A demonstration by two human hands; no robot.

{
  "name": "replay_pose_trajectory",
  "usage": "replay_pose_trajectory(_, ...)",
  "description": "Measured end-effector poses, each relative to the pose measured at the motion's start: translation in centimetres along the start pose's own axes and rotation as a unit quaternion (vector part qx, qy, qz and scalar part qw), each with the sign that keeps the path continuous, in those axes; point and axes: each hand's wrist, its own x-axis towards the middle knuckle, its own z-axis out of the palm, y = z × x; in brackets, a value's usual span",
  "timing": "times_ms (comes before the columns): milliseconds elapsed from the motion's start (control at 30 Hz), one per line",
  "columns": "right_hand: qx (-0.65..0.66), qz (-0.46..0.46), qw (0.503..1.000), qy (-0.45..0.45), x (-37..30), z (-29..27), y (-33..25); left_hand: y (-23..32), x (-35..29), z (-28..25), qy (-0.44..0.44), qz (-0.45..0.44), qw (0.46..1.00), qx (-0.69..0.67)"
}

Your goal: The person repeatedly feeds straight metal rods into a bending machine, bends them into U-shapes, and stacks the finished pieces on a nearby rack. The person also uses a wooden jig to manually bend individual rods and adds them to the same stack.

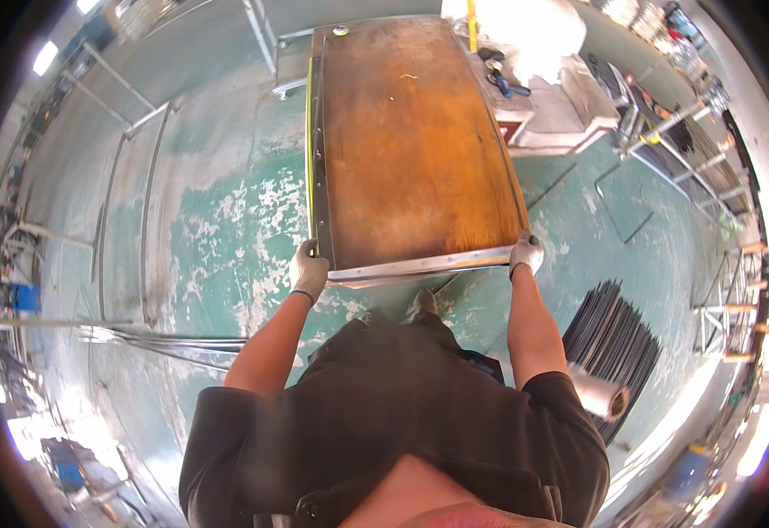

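Note:
A large brown-topped worktable (411, 150) with worn, rusty-looking patches stands in front of me. A metal rail (419, 267) with bolt heads runs along its near edge. My left hand (309, 269), in a pale glove, is closed at the near left corner. A thin yellow-green strip (310, 158) runs along the table's left side and ends by that hand; I cannot tell if the fingers also hold it. At the near right corner my right hand (527, 252), gloved too, is closed around the edge. The undersides of both grips are hidden.
A bundle of dark metal rods (615, 339) lies on the right floor, beside a pale roll (603, 396). Long thin bars (173, 341) lie at left. A worn sofa (565, 110) stands beyond the table's right side. Metal frames (125, 211) stand at left.

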Motion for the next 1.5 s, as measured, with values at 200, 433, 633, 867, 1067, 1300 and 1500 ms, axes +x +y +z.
replay_pose_trajectory(200, -0.14, -0.141, 0.974, -0.112, 9.2, 3.4, -0.3, 5.1, -1.4, 6.0, 0.054, 0.075, 0.991, 0.096)
replay_pose_trajectory(433, -0.286, -0.207, 0.917, -0.186, 8.4, 1.4, -1.0, 4.3, -2.9, 11.3, -0.006, 0.146, 0.959, 0.243)
replay_pose_trajectory(633, -0.297, -0.207, 0.914, -0.18, 7.5, -0.9, 0.1, 3.6, -5.3, 10.8, -0.044, 0.185, 0.932, 0.308)
replay_pose_trajectory(867, -0.283, -0.206, 0.918, -0.184, 7.0, -1.6, 1.0, 4.0, -4.8, 10.1, -0.083, 0.158, 0.913, 0.366)
replay_pose_trajectory(1067, -0.32, -0.188, 0.915, -0.158, 6.5, -1.1, 0.3, 3.0, -4.5, 9.3, -0.094, 0.165, 0.915, 0.355)
replay_pose_trajectory(1300, -0.37, -0.12, 0.91, -0.145, 7.6, 0.7, -0.8, 2.0, -5.3, 7.8, -0.091, 0.182, 0.913, 0.355)
replay_pose_trajectory(1500, -0.392, -0.102, 0.899, -0.165, 7.2, 0.8, -2.8, 1.8, -5.4, 7.8, -0.107, 0.171, 0.909, 0.366)
